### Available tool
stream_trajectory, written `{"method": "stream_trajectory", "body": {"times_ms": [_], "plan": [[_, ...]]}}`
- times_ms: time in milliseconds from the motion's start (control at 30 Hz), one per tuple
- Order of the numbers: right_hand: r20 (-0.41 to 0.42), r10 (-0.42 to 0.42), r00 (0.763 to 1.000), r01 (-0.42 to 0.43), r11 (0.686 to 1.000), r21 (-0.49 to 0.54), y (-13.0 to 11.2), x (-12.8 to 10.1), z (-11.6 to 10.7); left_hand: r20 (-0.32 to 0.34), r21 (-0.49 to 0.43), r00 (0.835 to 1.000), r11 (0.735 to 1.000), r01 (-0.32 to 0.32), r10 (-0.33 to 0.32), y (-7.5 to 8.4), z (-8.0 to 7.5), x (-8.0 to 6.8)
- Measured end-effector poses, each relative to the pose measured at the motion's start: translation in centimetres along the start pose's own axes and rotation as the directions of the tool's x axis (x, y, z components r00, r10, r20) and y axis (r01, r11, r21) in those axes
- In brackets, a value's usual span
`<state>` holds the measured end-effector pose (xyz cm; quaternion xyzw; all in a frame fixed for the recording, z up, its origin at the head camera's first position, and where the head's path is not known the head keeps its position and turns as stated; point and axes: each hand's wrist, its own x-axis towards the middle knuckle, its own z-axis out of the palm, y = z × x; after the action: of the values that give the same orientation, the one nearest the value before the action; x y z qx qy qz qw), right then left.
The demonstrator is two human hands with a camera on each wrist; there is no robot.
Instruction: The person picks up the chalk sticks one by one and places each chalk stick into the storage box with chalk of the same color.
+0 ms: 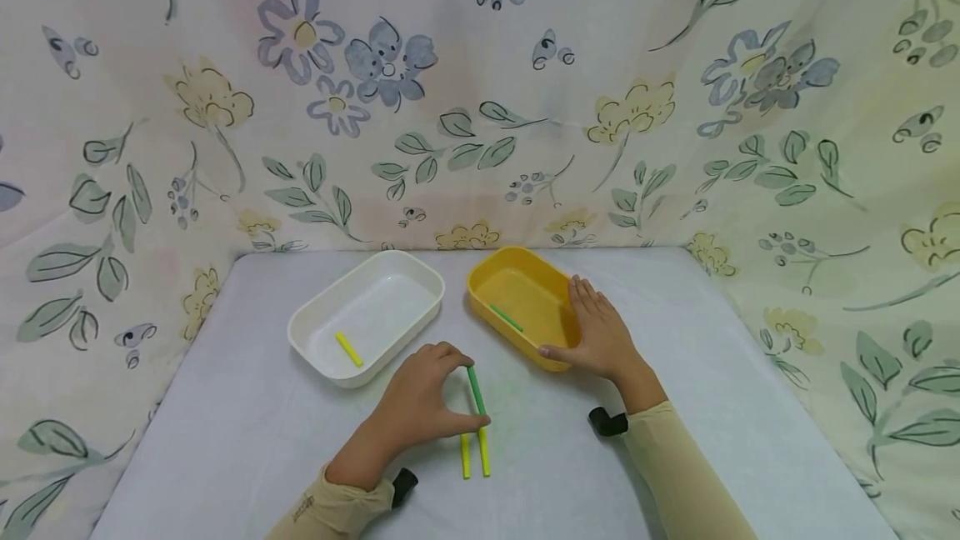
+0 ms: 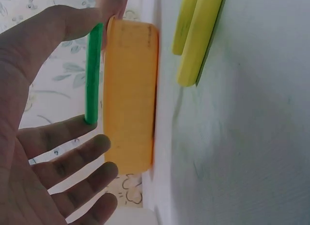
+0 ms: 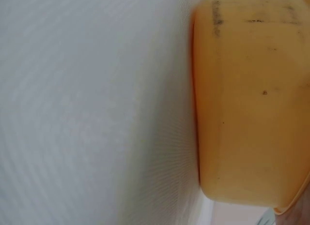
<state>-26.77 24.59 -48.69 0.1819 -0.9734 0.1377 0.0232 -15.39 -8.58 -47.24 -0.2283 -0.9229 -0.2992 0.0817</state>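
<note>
While the person's right hand (image 1: 600, 336) lies straight-fingered against an oblong yellow plastic tray (image 1: 534, 294), the left hand (image 1: 423, 394) pinches a slim green stick (image 1: 476, 390) by its ends, above the white cloth (image 1: 225, 440) near two slim yellow sticks (image 1: 483, 452). I'd judge this a transfer step; the next move seems to call for clearing the tray's wall, where a second green stick (image 1: 506, 317) lies inside.

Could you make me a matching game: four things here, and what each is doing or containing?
Things:
1. Left hand
2. Right hand
3. White tray
4. Orange tray

Descriptions:
A. Has one green stick inside
B. Touches a tray's rim
C. Pinches another green stick
D. Has one yellow stick inside

Pairs: 1-C; 2-B; 3-D; 4-A
</note>
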Motion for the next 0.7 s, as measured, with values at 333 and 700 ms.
{"method": "stream_trajectory", "body": {"times_ms": [333,700], "plan": [[-0.003,0.0,1.0,0.0,1.0,-0.005,0.0,0.1,0.0,-0.111,0.0,0.993,0.999,0.05,-0.05,0.2,-0.1,0.7],[-0.006,0.007,1.0,-0.007,1.0,0.003,-0.1,-0.1,0.1,-0.171,-0.053,0.983,0.997,0.061,-0.069,0.0,0.4,1.4]]}}
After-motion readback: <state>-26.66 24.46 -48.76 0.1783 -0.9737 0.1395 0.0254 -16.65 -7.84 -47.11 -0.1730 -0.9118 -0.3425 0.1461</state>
